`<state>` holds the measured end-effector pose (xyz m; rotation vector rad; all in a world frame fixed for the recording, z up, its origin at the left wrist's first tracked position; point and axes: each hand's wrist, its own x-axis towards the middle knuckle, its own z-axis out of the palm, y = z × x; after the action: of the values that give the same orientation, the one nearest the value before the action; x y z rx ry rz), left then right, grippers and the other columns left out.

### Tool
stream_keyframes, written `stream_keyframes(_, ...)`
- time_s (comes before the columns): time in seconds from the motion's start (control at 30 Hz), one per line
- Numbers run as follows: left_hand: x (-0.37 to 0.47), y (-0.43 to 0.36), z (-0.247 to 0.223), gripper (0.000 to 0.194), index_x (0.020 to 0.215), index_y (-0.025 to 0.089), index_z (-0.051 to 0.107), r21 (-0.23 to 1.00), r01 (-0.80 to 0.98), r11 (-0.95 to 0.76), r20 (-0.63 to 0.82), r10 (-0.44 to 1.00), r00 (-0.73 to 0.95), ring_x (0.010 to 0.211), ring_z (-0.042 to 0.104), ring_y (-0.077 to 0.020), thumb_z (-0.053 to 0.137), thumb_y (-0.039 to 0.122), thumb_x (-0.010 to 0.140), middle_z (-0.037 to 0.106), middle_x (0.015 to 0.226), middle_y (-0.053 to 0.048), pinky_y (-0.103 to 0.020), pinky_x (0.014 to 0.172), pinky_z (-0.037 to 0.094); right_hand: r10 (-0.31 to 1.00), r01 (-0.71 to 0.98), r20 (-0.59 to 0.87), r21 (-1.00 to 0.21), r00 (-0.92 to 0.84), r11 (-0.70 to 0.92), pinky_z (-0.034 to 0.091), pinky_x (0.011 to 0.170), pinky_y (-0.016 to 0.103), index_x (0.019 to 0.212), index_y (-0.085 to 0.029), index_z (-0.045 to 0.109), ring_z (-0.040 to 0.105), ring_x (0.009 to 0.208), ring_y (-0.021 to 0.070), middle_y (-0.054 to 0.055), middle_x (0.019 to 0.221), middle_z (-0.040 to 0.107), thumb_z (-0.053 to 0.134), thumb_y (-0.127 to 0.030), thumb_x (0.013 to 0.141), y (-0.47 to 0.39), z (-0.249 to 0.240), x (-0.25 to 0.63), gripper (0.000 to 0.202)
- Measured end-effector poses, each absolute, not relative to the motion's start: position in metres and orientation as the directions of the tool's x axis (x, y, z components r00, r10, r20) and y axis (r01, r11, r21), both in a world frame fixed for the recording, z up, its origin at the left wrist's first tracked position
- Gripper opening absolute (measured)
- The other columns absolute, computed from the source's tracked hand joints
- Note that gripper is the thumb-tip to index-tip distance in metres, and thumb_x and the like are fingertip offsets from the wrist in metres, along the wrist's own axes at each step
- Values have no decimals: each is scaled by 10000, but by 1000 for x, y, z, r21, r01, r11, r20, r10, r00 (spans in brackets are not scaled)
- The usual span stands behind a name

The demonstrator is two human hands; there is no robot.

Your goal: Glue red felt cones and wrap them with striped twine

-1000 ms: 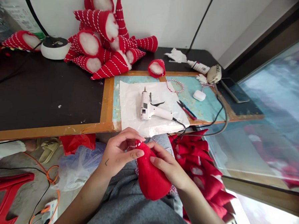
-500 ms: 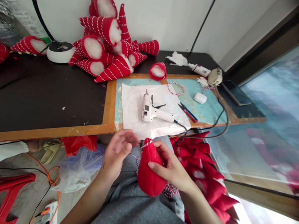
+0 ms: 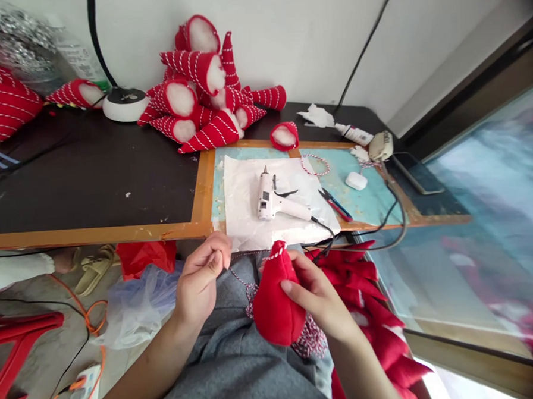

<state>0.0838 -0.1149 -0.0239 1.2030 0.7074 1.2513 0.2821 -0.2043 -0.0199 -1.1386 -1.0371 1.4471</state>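
My right hand (image 3: 313, 292) is closed round a plump red felt cone (image 3: 276, 309), held tip up above my lap. A bit of red-and-white twisted cord (image 3: 276, 252) crosses the cone just below its tip. My left hand (image 3: 203, 277) is pinched shut to the left of the cone, with a length of the cord stretching from its fingertips toward the tip. More cord trails down to a tangled bundle (image 3: 310, 339) on my lap, partly behind the cone. In front of my hands, a white glue gun (image 3: 284, 204) lies on a white sheet (image 3: 242, 195).
Cord-wrapped, stuffed red cones (image 3: 213, 125) are piled at the back, beside a white lamp base (image 3: 125, 105). Snips (image 3: 336, 205), a cord loop (image 3: 315, 165), a white case (image 3: 356, 181) and a phone (image 3: 419, 173) lie rightward. More red cones (image 3: 366, 313) fill the space below right.
My left hand has gone from loosely open to pinched and pulled the cord out leftward. The cone has shifted slightly right in my right hand. The view has moved a little.
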Motion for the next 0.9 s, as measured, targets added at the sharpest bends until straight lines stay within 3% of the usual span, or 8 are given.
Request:
stream_keyframes(0.07,88,-112,-24,556,577,194,486,948,-307,-89,174,950,260,827,470,-225,623,555,977,500,769,-58,-344,792,395,982,-230,-175,-955,-73,-187,538,889,348,1132,-269,683,654,960,212,44,1071,704,748,-510,899,-201,-19,279,341)
stream_keyframes(0.13,92,-110,-25,534,649,190,544,957,-289,-29,123,943,309,907,519,-228,642,615,958,568,896,-66,-340,862,421,972,-278,-224,-931,-72,-235,541,869,357,1113,-259,705,659,924,217,50,1051,716,748,-537,876,-197,-18,275,368)
stream_keyframes(0.27,96,-112,-27,415,1101,225,654,973,-213,91,39,842,539,1060,602,-232,819,524,865,644,1116,-64,-319,939,461,953,-344,-298,-889,-61,-301,536,833,354,1155,-256,707,661,881,223,55,1025,725,710,-566,877,-191,-16,267,417)
stream_keyframes(0.4,95,-115,-27,318,974,207,612,976,-191,101,-2,889,458,920,625,-184,811,440,888,648,990,-34,-274,836,493,979,-312,-201,-928,-47,-205,524,848,330,1291,-286,586,637,960,206,49,1148,674,697,-560,915,-190,-14,260,478)
stream_keyframes(0.57,93,-113,-28,372,932,196,611,978,-101,181,-97,830,548,769,544,-159,727,550,926,584,862,-9,-250,696,458,981,-81,-182,-979,-72,-187,505,742,307,1300,-312,336,577,801,163,-8,1010,593,863,-403,799,-190,-12,251,733)
stream_keyframes(0.63,92,-114,-30,366,902,194,616,986,-102,132,-48,811,583,782,530,-165,656,551,976,571,873,-18,-256,714,451,986,43,-162,-986,-39,-160,500,753,315,1222,-296,369,573,819,169,-13,986,581,835,-366,822,-189,-10,250,619)
stream_keyframes(0.77,88,-116,-34,353,842,197,607,992,-117,-36,87,880,466,864,554,-189,606,504,1018,590,915,-42,-274,801,464,1000,279,-9,-960,17,-13,520,901,381,1163,-253,523,614,994,218,47,1098,619,744,-318,898,-185,-6,257,351)
stream_keyframes(0.9,81,-113,-38,310,855,211,605,988,-111,-108,143,913,383,645,466,-147,622,473,1019,512,718,12,-253,628,409,984,517,155,-852,93,86,514,1026,444,1271,-246,641,622,1177,271,124,1257,607,615,-222,969,-184,-6,264,303)
